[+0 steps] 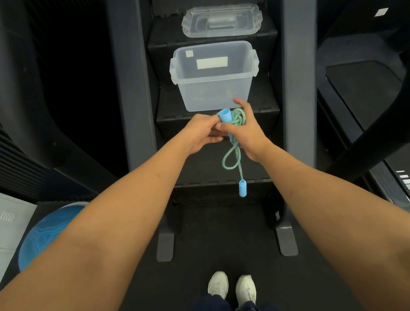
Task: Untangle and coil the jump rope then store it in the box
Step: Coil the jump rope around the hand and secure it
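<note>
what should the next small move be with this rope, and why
Probably wind the hanging loop up onto the coiled green-and-blue braided jump rope in the right hand. The left hand pinches one blue plastic handle against that coil, but the loop and the second blue handle dangle below. The clear plastic box stands open, ready afterwards.
</note>
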Demonstrator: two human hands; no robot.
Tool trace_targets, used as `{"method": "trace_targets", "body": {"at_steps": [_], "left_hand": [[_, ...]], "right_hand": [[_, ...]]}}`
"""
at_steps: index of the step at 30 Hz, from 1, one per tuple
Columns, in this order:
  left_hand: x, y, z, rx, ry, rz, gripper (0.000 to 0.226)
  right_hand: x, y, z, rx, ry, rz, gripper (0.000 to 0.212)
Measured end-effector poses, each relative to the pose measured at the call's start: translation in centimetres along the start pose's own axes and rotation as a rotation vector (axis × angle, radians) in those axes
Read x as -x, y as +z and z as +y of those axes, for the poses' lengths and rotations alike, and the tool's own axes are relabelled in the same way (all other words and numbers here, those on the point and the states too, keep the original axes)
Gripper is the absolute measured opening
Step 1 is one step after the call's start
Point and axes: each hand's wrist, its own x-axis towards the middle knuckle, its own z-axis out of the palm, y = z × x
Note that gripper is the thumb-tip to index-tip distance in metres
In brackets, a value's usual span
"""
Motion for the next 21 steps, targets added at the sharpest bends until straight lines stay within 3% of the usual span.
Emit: {"method": "trace_targets", "body": {"at_steps": [5,9,12,16,19,21], "left_hand": [[0.4,-0.5,0.5,0.167,-0.06,-0.072,0.028],[0.3,-0.4,-0.2,0.295,-0.093,-0.118,0.026],[-0.1,-0.7,-0.8,0.261,-0.056,-0.114,0.03],[-0.6,-1.4,-2.1,0.149,-0.103,0.036,0.029],[-0.7,-3.2,-3.2,0.08,-0.121,0.133,0.026],[-0.7,-4.7,-3.6,0.031,-0.12,0.159,0.027]], "right_hand": [[0.0,0.6,-1.4,0.005,-0.034,0.011,0.037],[-0.2,0.8,-1.9,0.025,-0.054,-0.027,0.031],[-0.2,0.8,-2.9,0.059,-0.065,-0.027,0.031],[-1.0,-0.7,-6.2,-0.27,-0.064,0.035,0.021],[-1.8,-3.7,-8.5,-0.609,-0.097,0.28,0.024],[-2.3,-6.8,-9.1,-0.43,-0.186,0.511,0.026]]}}
